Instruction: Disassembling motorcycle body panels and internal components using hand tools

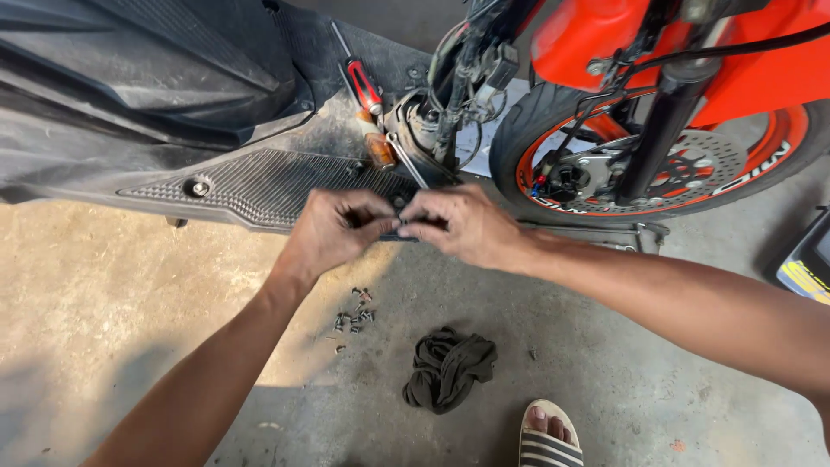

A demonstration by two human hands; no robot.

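My left hand (335,232) and my right hand (462,227) meet at the front edge of a scooter's black ribbed footboard (259,182). Both pinch a small dark part (399,232) between their fingertips; the fingers hide most of it. Just beyond the hands, exposed wiring and a metal steering stem (450,112) show where body panels are off. A red-handled screwdriver (363,85) lies on the footboard above the hands, beside an orange-handled tool (379,149).
Several small screws (356,313) lie on the concrete floor below the hands. A crumpled dark rag (448,367) sits near my sandalled foot (546,432). The front wheel with orange rim and brake disc (692,169) stands right. A yellow-black object (808,264) lies at the right edge.
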